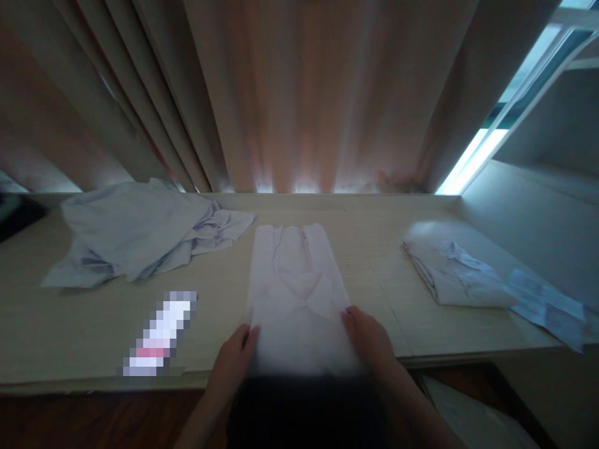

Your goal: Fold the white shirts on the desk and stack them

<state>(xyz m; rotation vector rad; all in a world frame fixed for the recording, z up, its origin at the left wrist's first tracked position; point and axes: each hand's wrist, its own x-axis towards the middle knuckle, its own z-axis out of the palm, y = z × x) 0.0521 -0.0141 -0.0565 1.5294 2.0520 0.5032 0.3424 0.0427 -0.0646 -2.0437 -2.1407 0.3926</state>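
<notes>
A white shirt (299, 305), folded into a long narrow shape, lies on the pale wooden surface (374, 243) right in front of me. Its collar end points away, toward the curtain. My left hand (238, 349) grips the shirt's left edge, with the thumb on top and the other fingers mostly hidden. On the opposite edge, my right hand (367, 333) pinches the cloth in the same way. The near end of the shirt falls into dark shadow close to my body.
A crumpled white garment (135, 227) is spread at the back left. Nearer lies a pixelated rectangular object (161, 330). To the right sit a folded white garment (461, 274) and a crinkled bluish-white sheet (547, 305) by the side wall. Brown curtains (318, 93) hang behind.
</notes>
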